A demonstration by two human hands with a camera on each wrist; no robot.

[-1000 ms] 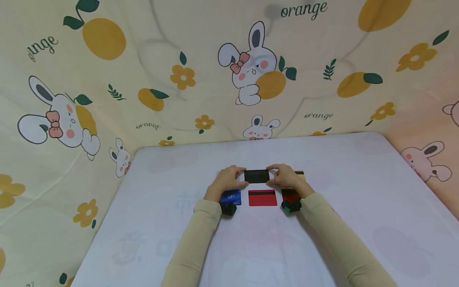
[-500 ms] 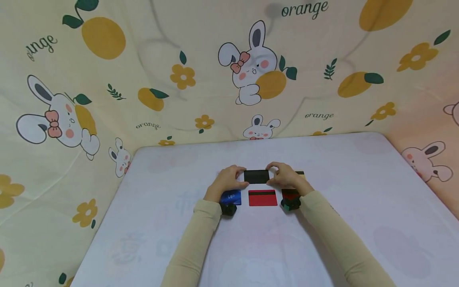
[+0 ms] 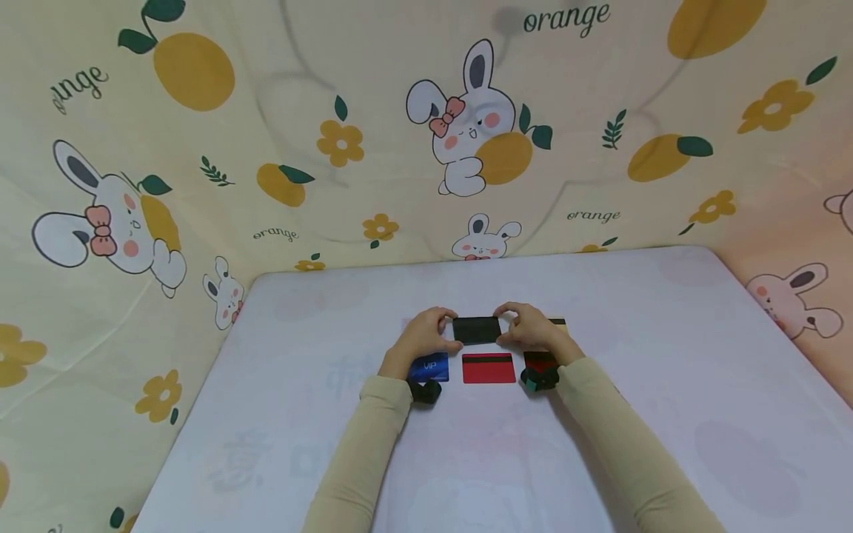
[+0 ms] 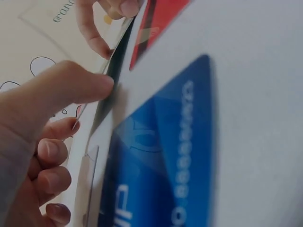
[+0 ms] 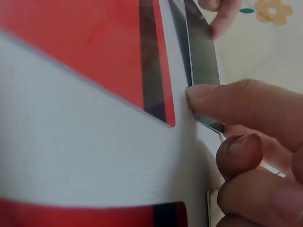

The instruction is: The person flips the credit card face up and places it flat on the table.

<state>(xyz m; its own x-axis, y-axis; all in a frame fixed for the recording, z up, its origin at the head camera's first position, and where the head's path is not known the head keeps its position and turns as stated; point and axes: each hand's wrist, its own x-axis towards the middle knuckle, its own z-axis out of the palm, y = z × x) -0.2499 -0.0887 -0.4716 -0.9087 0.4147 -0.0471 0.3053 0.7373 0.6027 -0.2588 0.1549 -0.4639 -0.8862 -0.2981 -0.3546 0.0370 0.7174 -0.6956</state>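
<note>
The white table over there carries a blue card, a red card, a second red card and a partly hidden cream card.

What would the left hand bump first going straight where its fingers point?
The left hand holds the black card; past that, probably the right hand at the card's other end, though depth's unclear.
</note>
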